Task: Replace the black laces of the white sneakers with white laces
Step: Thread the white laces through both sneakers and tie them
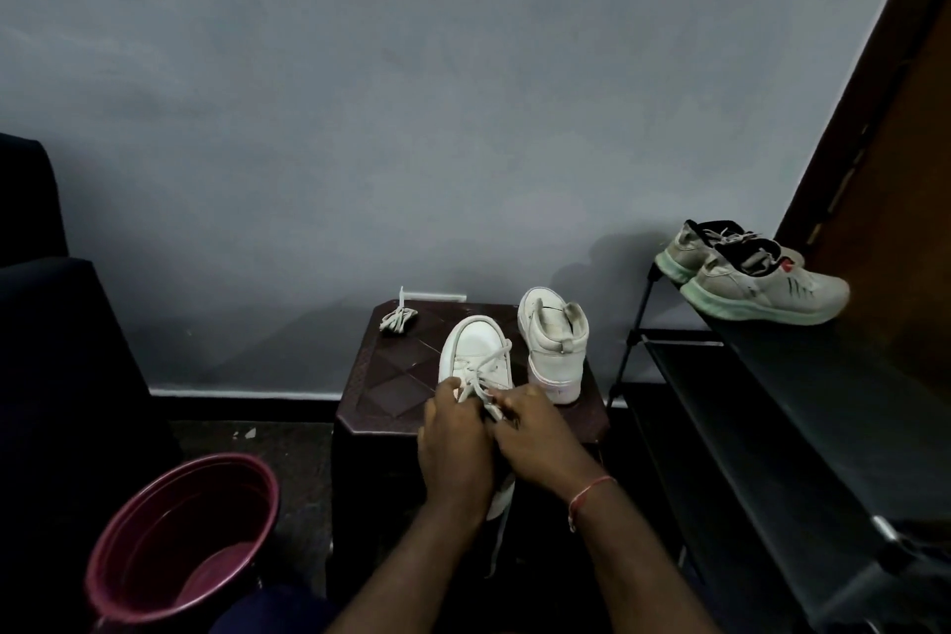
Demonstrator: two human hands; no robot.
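Observation:
A white sneaker (476, 348) lies toe-away on the dark brown stool (391, 376), with a white lace (486, 366) threaded across its front. My left hand (455, 448) and my right hand (535, 438) meet over its tongue, both pinching the white lace; they hide the shoe's rear half. One lace end hangs down the stool's front below my hands. The second white sneaker (555, 342) stands just right of it, heel toward me, with no lace showing. A bundled white lace (397, 319) lies at the stool's far left corner.
A maroon bucket (180, 541) stands on the floor at lower left. A black shoe rack (803, 407) on the right carries a pair of grey running shoes (756, 281) with green soles. The grey wall is close behind the stool, and a dark seat stands at far left.

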